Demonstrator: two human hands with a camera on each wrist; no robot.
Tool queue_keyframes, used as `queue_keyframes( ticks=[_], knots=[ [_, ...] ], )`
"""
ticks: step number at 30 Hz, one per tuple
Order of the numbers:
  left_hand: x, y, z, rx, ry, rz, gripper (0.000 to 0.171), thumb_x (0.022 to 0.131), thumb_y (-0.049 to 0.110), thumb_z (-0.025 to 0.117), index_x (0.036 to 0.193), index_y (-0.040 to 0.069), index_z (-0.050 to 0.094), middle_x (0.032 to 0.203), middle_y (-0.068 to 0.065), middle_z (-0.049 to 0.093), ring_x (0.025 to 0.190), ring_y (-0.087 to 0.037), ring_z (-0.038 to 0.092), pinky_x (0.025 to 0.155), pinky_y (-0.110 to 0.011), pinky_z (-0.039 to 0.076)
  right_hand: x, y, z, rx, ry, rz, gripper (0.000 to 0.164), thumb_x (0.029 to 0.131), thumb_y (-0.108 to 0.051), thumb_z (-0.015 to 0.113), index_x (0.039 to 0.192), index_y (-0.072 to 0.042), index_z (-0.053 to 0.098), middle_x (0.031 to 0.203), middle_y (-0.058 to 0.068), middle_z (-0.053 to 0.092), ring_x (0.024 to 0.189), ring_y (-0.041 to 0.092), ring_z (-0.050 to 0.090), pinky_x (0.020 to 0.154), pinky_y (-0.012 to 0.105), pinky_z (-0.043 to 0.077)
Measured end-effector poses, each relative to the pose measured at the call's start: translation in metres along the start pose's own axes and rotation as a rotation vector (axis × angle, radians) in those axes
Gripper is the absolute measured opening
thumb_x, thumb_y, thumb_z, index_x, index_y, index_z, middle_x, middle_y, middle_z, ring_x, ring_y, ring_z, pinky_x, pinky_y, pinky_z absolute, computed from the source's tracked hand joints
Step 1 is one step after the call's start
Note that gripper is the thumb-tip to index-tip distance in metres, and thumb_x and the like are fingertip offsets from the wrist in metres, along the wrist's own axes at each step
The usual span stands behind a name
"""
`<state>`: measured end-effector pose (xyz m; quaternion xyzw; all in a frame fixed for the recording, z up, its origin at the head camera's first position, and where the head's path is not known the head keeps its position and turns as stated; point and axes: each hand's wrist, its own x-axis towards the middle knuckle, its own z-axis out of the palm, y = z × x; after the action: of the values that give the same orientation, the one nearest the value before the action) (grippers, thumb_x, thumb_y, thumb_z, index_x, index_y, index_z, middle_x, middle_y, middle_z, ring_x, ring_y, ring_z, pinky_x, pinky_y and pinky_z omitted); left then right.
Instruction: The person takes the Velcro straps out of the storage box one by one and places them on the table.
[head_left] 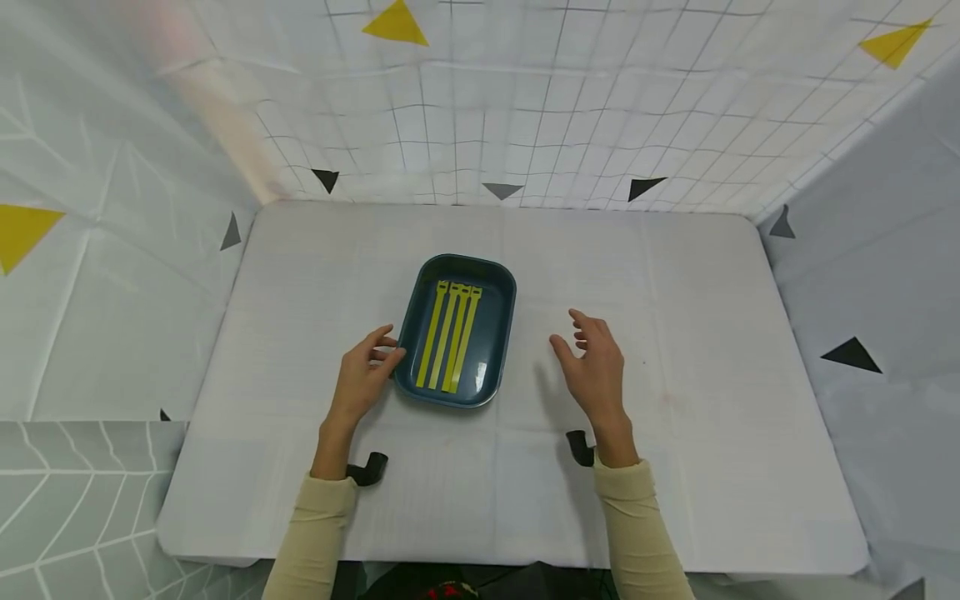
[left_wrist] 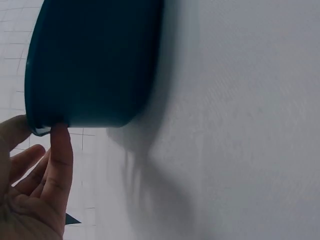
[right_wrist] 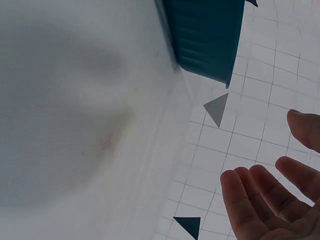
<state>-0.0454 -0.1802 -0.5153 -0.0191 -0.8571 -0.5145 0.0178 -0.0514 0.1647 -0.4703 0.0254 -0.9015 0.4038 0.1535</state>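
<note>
A dark teal tray [head_left: 491, 333] with rounded corners lies on the white table, left of its middle. Inside it, several yellow cable straps [head_left: 448, 337] with slotted heads lie side by side, lengthwise. At the tray's left rim, my left hand [head_left: 362, 379] pinches the edge. The left wrist view shows the thumb at the rim and a finger [left_wrist: 61, 155] against the outer wall just under it. To the right of the tray, apart from it, my right hand [head_left: 596, 367] hovers with loosely bent fingers and thumb spread, holding nothing.
The white table [head_left: 712, 375] has rounded corners. Behind it hangs a white gridded sheet [head_left: 525, 108] with yellow, black and grey triangles; pale sheets flank both sides. Black wrist-worn pieces [head_left: 369, 469] stick out beside both forearms.
</note>
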Motion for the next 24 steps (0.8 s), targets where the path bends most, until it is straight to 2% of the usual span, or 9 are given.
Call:
queue_keyframes(
  ticks=[3, 9, 13, 15, 20, 24],
  knots=[
    [0.000, 0.002, 0.001, 0.018, 0.010, 0.001, 0.049, 0.094, 0.017, 0.071, 0.137, -0.001, 0.055, 0.110, -0.014, 0.068, 0.088, -0.026, 0.068, 0.072, -0.038, 0.060, 0.001, -0.002, 0.002, 0.006, -0.003, -0.001, 0.045, 0.089, -0.010, 0.075, 0.129, 0.001, 0.061, 0.111, 0.020, 0.062, 0.092, 0.036, 0.064, 0.076, 0.048, 0.059],
    [0.000, 0.006, 0.001, 0.007, 0.036, -0.024, 0.050, 0.091, 0.012, 0.073, 0.136, -0.002, 0.056, 0.103, -0.014, 0.068, 0.082, -0.024, 0.068, 0.058, -0.027, 0.057, 0.004, -0.006, 0.006, 0.032, -0.008, -0.010, 0.046, 0.088, -0.010, 0.076, 0.131, 0.001, 0.060, 0.111, 0.021, 0.061, 0.093, 0.037, 0.064, 0.072, 0.047, 0.060],
    [0.000, 0.008, 0.001, -0.008, 0.040, -0.037, 0.047, 0.091, 0.009, 0.073, 0.133, -0.006, 0.058, 0.100, -0.016, 0.068, 0.079, -0.026, 0.067, 0.054, -0.023, 0.055, 0.007, -0.010, 0.009, 0.036, -0.015, -0.025, 0.050, 0.088, -0.010, 0.076, 0.133, 0.001, 0.058, 0.110, 0.022, 0.061, 0.092, 0.035, 0.064, 0.071, 0.046, 0.061],
    [0.000, 0.009, 0.001, -0.013, 0.035, -0.050, 0.044, 0.091, 0.008, 0.073, 0.130, -0.007, 0.060, 0.098, -0.016, 0.067, 0.078, -0.025, 0.066, 0.054, -0.025, 0.056, 0.009, -0.012, 0.011, 0.034, -0.017, -0.032, 0.052, 0.088, -0.010, 0.075, 0.135, 0.002, 0.056, 0.109, 0.022, 0.061, 0.091, 0.034, 0.063, 0.071, 0.045, 0.061],
    [0.000, 0.012, 0.002, -0.070, -0.026, -0.092, 0.038, 0.092, 0.007, 0.071, 0.126, -0.007, 0.064, 0.095, -0.015, 0.065, 0.076, -0.023, 0.063, 0.057, -0.041, 0.059, 0.013, -0.019, 0.015, 0.027, -0.024, -0.045, 0.053, 0.089, -0.010, 0.075, 0.136, 0.002, 0.054, 0.108, 0.021, 0.061, 0.090, 0.033, 0.063, 0.071, 0.044, 0.061],
    [-0.001, 0.015, 0.003, -0.105, -0.068, -0.097, 0.038, 0.092, 0.006, 0.070, 0.127, -0.008, 0.062, 0.094, -0.016, 0.064, 0.074, -0.024, 0.063, 0.059, -0.048, 0.059, 0.016, -0.023, 0.018, 0.027, -0.033, -0.047, 0.053, 0.088, -0.009, 0.075, 0.136, 0.002, 0.055, 0.107, 0.020, 0.061, 0.089, 0.032, 0.063, 0.071, 0.043, 0.061]
  ],
)
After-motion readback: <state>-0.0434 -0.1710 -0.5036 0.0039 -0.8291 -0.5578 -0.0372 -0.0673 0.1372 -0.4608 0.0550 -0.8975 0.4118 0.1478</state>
